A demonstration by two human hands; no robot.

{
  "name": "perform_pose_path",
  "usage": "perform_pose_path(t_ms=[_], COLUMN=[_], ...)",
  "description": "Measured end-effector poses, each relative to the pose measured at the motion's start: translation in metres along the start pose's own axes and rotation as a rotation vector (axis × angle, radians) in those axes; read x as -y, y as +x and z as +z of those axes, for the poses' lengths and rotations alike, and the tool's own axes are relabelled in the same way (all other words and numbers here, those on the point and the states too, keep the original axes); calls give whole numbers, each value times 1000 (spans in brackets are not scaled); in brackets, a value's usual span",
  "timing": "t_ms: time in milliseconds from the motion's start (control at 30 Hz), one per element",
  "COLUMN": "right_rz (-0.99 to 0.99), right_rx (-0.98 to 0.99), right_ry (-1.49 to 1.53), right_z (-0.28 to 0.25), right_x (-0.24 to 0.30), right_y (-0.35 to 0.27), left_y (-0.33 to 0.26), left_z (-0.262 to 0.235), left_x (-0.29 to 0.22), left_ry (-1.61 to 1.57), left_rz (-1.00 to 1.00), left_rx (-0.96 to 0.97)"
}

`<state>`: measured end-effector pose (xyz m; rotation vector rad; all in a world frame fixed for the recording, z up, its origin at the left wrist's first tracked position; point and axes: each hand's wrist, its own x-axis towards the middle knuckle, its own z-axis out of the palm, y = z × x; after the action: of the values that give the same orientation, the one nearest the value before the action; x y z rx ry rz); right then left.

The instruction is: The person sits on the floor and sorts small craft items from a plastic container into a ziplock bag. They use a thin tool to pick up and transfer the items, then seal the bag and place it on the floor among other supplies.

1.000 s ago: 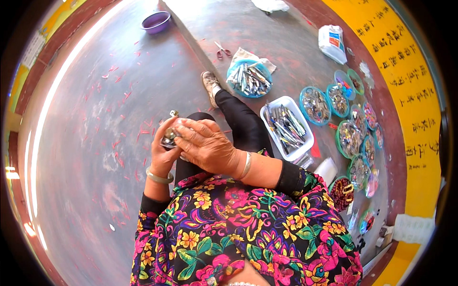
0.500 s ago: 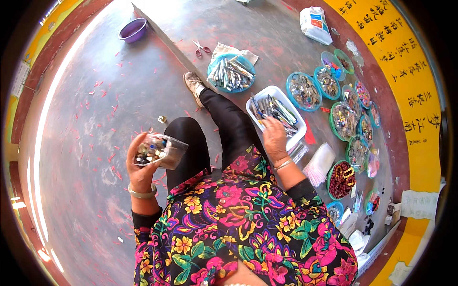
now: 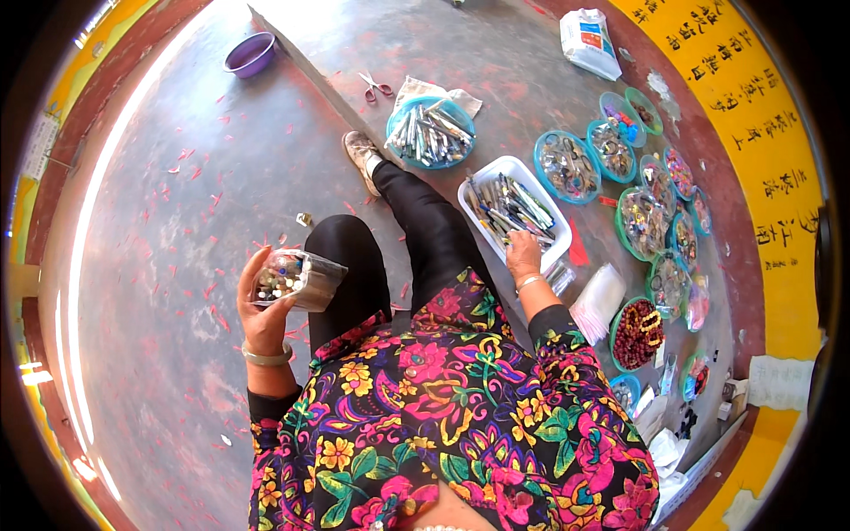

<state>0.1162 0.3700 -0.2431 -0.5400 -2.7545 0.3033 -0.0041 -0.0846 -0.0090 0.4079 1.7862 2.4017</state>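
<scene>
My left hand [image 3: 260, 326] is closed round a clear plastic pack [image 3: 324, 281] full of pens, held on its side above the floor by my left knee. The pens' ends [image 3: 282, 285], dark, white and blue, face the palm side. At the near end of a white plastic basin [image 3: 567, 232], my right hand [image 3: 525, 257] reaches down with fingers curled together at the pens [image 3: 505, 202]. What those fingertips pinch, if anything, is too small to make out. Many loose pens, mostly dark, silver and white, fill the basin beside my right leg.
A blue basket [image 3: 471, 152] of pens stands past my shoe, near red-handled scissors [image 3: 379, 90]. Several round baskets [image 3: 567, 166] of small goods line the right side. Clear plastic bags [image 3: 598, 297] lie near my right arm. A purple basin [image 3: 251, 55] sits far left.
My right hand has come down and nearer, from over the basin's middle to its near end, and its fingers have drawn together. My left hand keeps hold of the pack of pens.
</scene>
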Motion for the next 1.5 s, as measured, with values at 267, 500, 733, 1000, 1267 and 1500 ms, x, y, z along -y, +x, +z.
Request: perform_pose_path(t_ms=[267, 500, 733, 1000, 1267, 1500], right_rz=[-89, 439, 616, 576, 489, -549], right_rx=[-10, -183, -120, 147, 722, 669], right_ry=[-6, 897, 1869, 1926, 1542, 581], right_z=[-8, -79, -141, -160, -165, -190], right_x=[4, 11, 35, 89, 150, 196], right_y=[14, 33, 49, 60, 30, 14], left_y=[-4, -4, -2, -1, 1, -1], left_z=[1, 2, 0, -7, -12, -13], left_x=[2, 1, 6, 7, 4, -6], left_ry=[15, 31, 12, 26, -92, -129], left_rz=[11, -13, -4, -1, -71, -89], left_rx=[-1, -9, 1, 8, 58, 92])
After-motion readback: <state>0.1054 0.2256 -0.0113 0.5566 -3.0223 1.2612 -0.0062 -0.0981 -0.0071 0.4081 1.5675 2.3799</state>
